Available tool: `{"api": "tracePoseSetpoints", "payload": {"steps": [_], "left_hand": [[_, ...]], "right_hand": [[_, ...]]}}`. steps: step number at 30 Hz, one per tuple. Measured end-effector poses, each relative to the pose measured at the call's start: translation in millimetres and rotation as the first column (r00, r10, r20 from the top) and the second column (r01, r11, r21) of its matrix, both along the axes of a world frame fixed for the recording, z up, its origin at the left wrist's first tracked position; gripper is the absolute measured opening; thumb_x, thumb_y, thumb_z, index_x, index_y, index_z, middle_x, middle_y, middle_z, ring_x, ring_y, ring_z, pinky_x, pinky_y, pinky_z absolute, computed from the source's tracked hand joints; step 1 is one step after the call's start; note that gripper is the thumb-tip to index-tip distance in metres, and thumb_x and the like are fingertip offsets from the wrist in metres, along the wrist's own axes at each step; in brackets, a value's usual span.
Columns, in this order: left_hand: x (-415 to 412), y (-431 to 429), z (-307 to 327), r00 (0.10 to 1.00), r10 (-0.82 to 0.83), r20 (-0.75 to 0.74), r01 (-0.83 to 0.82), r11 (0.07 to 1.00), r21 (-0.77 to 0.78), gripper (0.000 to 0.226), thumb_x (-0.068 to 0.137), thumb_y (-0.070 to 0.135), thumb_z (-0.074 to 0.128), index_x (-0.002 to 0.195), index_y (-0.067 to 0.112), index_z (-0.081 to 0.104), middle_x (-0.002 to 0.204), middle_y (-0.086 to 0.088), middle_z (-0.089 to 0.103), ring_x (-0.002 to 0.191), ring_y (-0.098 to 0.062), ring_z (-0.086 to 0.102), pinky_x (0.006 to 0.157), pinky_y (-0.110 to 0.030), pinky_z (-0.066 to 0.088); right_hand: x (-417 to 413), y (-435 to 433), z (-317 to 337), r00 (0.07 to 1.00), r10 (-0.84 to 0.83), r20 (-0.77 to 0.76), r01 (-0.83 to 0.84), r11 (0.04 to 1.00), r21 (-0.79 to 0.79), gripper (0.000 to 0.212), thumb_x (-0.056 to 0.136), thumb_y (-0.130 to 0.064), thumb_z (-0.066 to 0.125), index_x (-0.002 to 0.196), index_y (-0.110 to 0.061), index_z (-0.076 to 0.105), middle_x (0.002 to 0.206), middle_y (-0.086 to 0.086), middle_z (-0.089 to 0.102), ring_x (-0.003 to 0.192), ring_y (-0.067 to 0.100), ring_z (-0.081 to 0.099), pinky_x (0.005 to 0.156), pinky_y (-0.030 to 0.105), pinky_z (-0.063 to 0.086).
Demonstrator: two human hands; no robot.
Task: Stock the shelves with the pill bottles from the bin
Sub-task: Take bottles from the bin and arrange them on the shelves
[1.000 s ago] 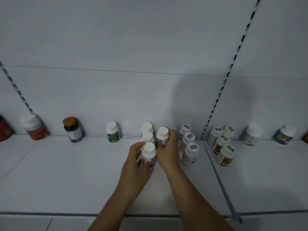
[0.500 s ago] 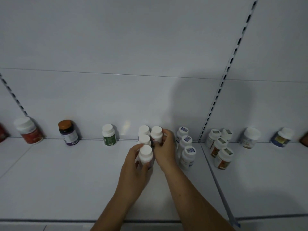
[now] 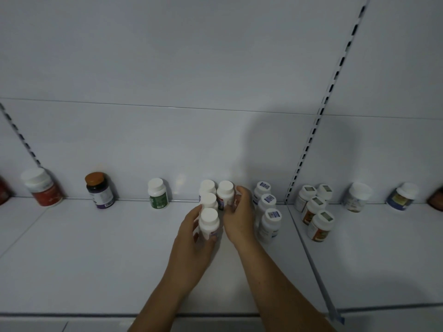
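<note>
Nearest us, the left hand (image 3: pixel 191 239) curls round the front white-capped bottle (image 3: pixel 209 222), upright on the shelf (image 3: pixel 96 259); just beyond, the right hand (image 3: pixel 239 219) grips a second bottle (image 3: pixel 225 194) near the back wall (image 3: pixel 167 140). We see two like bottles (image 3: pixel 208 200) in line behind the front one.
</note>
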State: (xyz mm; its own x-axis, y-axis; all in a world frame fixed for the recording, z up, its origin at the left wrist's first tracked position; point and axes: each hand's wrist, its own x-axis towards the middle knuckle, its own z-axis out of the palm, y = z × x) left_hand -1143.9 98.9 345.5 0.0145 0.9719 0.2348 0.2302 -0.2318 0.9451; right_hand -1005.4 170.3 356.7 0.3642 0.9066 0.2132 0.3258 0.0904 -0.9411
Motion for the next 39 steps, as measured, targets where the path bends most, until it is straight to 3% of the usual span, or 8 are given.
{"api": "tracePoseSetpoints", "payload": {"steps": [3,6,10,18,24,31,33,39], "left_hand": [[-2.4,-2.5,-2.8,0.997,0.058,-0.047,-0.060,0.998,-0.034,0.068,0.093,0.019,0.078,0.150,0.033,0.044,0.143,0.021,0.053,0.121,0.020,0.050,0.090,0.002,0.042],[-9.8,-8.0,-5.5,0.992,0.088,-0.093,-0.094,0.993,-0.064,0.065,0.094,0.027,0.075,0.151,0.032,0.044,0.140,0.019,0.053,0.119,0.010,0.055,0.091,-0.006,0.044],[-15.9,-17.6,-5.7,0.994,0.041,-0.099,-0.045,0.998,-0.044,0.050,0.100,0.016,0.068,0.141,0.039,0.051,0.134,0.031,0.058,0.121,0.014,0.056,0.100,-0.012,0.047],[-19.9,-17.8,-2.0,0.992,-0.048,-0.117,0.047,0.999,-0.007,0.061,0.099,-0.005,0.060,0.140,0.039,0.051,0.131,0.043,0.058,0.126,0.015,0.055,0.098,-0.005,0.045],[-17.2,-11.4,-1.0,0.992,-0.075,-0.104,0.074,0.997,-0.013,0.059,0.101,0.002,0.062,0.151,0.028,0.050,0.146,0.020,0.060,0.135,0.002,0.055,0.114,-0.026,0.046],[-27.0,-23.0,8.3,0.992,0.032,-0.121,-0.039,0.998,-0.056,0.063,0.103,0.017,0.064,0.157,0.035,0.038,0.151,0.026,0.042,0.132,0.013,0.045,0.094,0.003,0.039],[-38.4,-29.5,14.1,0.984,0.060,-0.166,-0.062,0.998,-0.008,0.060,0.102,0.028,0.064,0.155,0.041,0.038,0.146,0.031,0.042,0.124,0.023,0.045,0.101,-0.006,0.040],[-77.3,-59.3,39.3,0.827,0.155,-0.541,-0.124,0.988,0.093,0.070,0.095,0.061,0.054,0.158,0.036,0.038,0.149,0.020,0.046,0.129,-0.004,0.045,0.109,-0.029,0.037]], "right_hand": [[-2.6,-36.5,-6.8,0.997,0.031,0.074,-0.031,1.000,-0.003,0.051,0.098,0.008,0.050,0.146,-0.012,0.049,0.142,0.002,0.055,0.132,0.012,0.050,0.105,0.011,0.037],[-3.2,-78.8,-21.1,0.990,0.123,0.064,-0.120,0.992,-0.045,0.050,0.105,0.001,0.045,0.151,-0.019,0.048,0.148,-0.012,0.051,0.137,0.000,0.045,0.106,-0.001,0.028],[-1.1,-100.9,-26.7,0.955,0.293,0.038,-0.287,0.951,-0.118,0.056,0.099,0.010,0.041,0.140,-0.024,0.061,0.139,-0.010,0.064,0.129,-0.003,0.057,0.112,0.016,0.041],[-2.2,-109.8,-22.8,0.963,0.268,0.020,-0.264,0.957,-0.117,0.048,0.099,0.008,0.048,0.130,-0.025,0.064,0.126,-0.009,0.067,0.118,-0.006,0.061,0.102,0.012,0.046],[-2.4,-106.3,-19.7,0.964,0.263,0.029,-0.257,0.957,-0.136,0.045,0.100,0.002,0.051,0.137,-0.023,0.062,0.129,-0.009,0.066,0.119,-0.001,0.062,0.105,0.018,0.048],[2.2,-123.7,-12.3,0.956,0.292,-0.036,-0.294,0.943,-0.156,0.045,0.102,-0.006,0.057,0.137,-0.035,0.056,0.137,-0.013,0.061,0.125,-0.003,0.058,0.112,0.025,0.047],[9.4,-131.1,-7.5,0.951,0.310,0.008,-0.305,0.939,-0.157,0.041,0.103,-0.015,0.060,0.138,-0.036,0.056,0.137,-0.017,0.060,0.126,-0.004,0.057,0.113,0.030,0.047],[20.1,-151.0,29.2,0.820,0.514,0.252,-0.493,0.858,-0.146,0.045,0.102,-0.041,0.061,0.144,-0.041,0.047,0.140,-0.024,0.049,0.133,-0.007,0.044,0.114,0.025,0.038]]}}
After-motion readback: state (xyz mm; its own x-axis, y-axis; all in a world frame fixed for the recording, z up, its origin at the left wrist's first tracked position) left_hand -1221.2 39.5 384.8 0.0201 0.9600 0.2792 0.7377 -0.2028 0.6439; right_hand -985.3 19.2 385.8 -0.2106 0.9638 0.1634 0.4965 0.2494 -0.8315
